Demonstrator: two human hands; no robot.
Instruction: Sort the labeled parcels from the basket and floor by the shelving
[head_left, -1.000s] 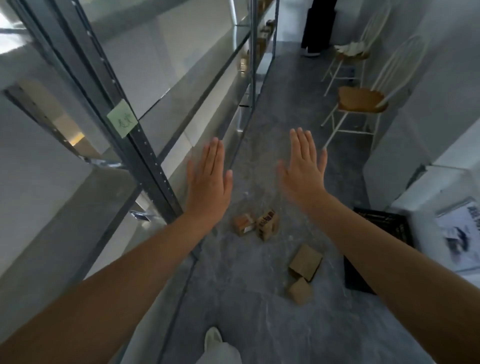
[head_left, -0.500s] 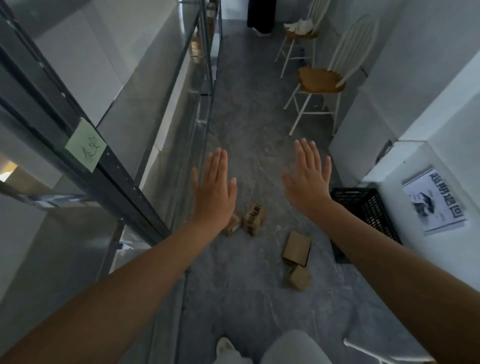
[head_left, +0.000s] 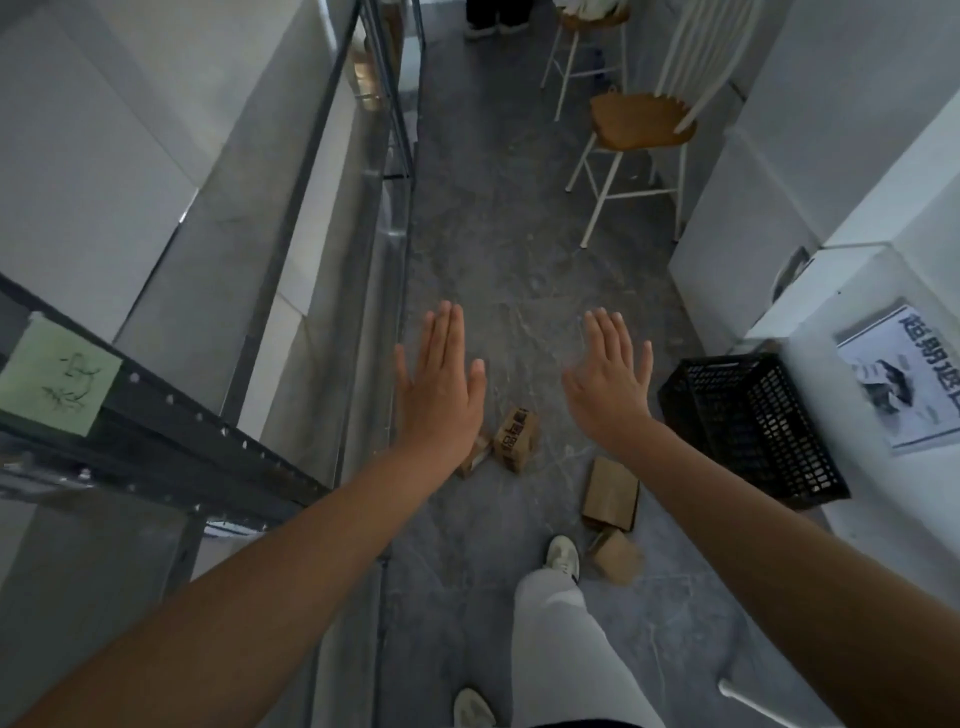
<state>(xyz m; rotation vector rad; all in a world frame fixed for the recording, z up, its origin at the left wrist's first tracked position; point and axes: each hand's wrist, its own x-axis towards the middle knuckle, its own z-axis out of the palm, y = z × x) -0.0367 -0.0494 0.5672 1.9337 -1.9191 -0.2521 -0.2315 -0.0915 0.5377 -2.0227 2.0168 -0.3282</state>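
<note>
Cardboard parcels, four that we can see, lie on the grey floor on the shelving side of the black basket. Nearest the basket is a flat brown parcel, just off its near corner and apart from it. A small brown parcel sits right beside that one, on the side toward us. Farther from the basket stands a printed parcel, tilted, with a fourth parcel against it, half hidden behind our left wrist. We cannot tell whether anything lies inside the basket.

Our left hand and right hand hover flat with fingers straight and backs toward us. They are well apart from each other and hold nothing. The right hand is the one closer to the basket.

Compared with half a second ago, the parcels lie where they lay and our hands keep the same flat pose. Our view has dipped, so the basket now shows nearly whole. Our leg in pale trousers has swung forward. Its pale shoe has landed just beside the small brown parcel, on the side away from the basket. The green note on the shelving upright has slid toward the picture's edge.
</note>
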